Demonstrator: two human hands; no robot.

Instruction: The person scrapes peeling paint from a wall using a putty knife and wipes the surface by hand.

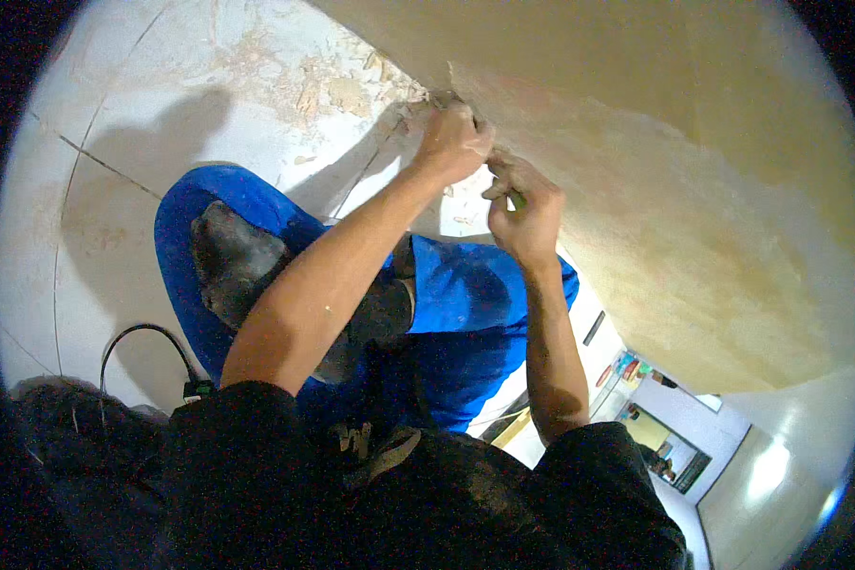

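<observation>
My left hand (456,142) is curled against the foot of a beige plastered wall (684,206), where it meets the floor. Whether it grips anything is hidden by its own fingers. Just right of it, my right hand (531,206) has its fingers bent around a small green object (517,199), perhaps a tool handle; most of it is covered. The fingers of both hands are close together and look dusty. Broken plaster flakes (348,96) lie along the wall's base beside my left hand.
My bent legs in blue trousers (470,285) are below my hands on the pale tiled floor (114,263). A black cable (142,327) loops at the left. Through the far lower right, a doorway (666,449) and several coloured items (630,367) show.
</observation>
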